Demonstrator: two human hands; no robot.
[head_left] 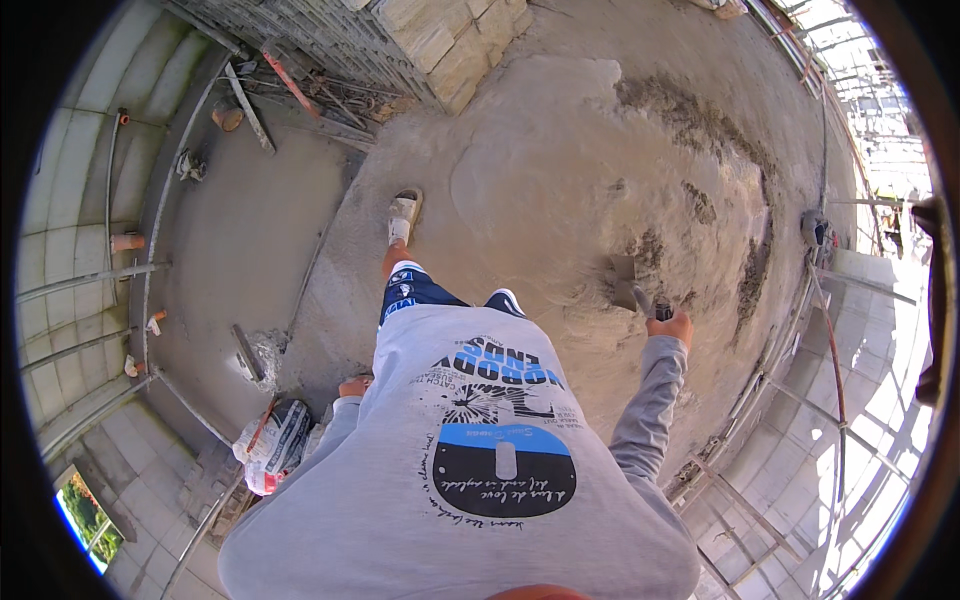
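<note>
My right hand [675, 328] is closed round the dark handle of a trowel [630, 294], out to the right of my body. Its metal blade is small in view and lies over the wet grey mortar [560, 190] spread on the floor; whether it touches cannot be made out. A darker square patch shows just beyond the blade. My left hand [355, 386] hangs beside my left side, partly hidden by the shirt, and its fingers do not show clearly. It is nearest to the white and dark sacks [278, 440] on the floor.
At the left lies a lower grey slab [250, 220], with a short board [248, 352] on it. Brick stubs and pipes line the block wall [65, 250]. Stacked stone blocks [450, 40] stand ahead. Rough, darker mortar ridges [690, 120] run at the right.
</note>
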